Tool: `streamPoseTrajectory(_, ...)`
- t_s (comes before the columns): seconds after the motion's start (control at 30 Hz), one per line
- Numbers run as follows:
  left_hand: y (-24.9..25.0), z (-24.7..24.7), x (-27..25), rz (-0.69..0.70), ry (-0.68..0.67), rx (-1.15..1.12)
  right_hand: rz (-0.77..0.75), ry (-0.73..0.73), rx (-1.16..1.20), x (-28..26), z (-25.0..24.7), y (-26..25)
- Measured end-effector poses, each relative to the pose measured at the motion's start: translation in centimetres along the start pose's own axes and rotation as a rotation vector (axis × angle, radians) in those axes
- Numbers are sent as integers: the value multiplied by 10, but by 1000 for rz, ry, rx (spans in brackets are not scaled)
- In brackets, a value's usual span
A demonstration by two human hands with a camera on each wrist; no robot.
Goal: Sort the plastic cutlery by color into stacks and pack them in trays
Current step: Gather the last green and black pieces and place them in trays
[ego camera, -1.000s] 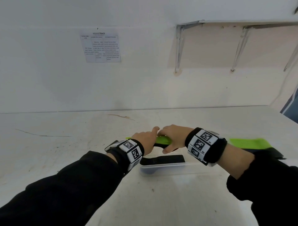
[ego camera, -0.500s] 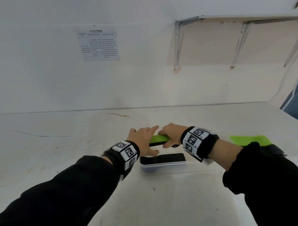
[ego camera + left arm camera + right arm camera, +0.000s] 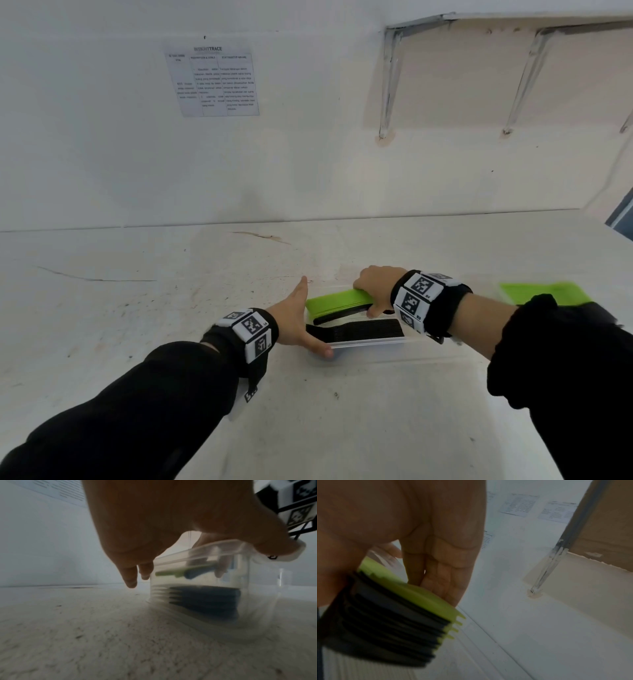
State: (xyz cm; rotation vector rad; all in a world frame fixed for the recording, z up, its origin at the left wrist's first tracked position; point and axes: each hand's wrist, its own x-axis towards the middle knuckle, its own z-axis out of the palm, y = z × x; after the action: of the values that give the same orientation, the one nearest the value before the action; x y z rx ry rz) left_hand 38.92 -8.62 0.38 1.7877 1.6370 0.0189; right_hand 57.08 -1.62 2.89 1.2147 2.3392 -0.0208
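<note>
left hand (image 3: 297, 322) opened beside one tray (image 3: 371, 346).

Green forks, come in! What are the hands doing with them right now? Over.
Right hand grips green forks above tray. Left hand open, steadying tray's end. Black stack already inside. Nothing blocking.
</note>
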Motion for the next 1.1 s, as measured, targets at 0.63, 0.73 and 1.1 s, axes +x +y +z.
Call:
streamPoseTrajectory(0.63,1,6,-5,11,43,-51,81,-48,57,2,1,-19)
streamPoseTrajectory(0.73,0,7,-5,19,52,-53,80,-50,107,-1,-3,-12)
streamPoseTrajectory(1.1,-3,8,-6,35,51,-36,264,-42,245,-7,9,16)
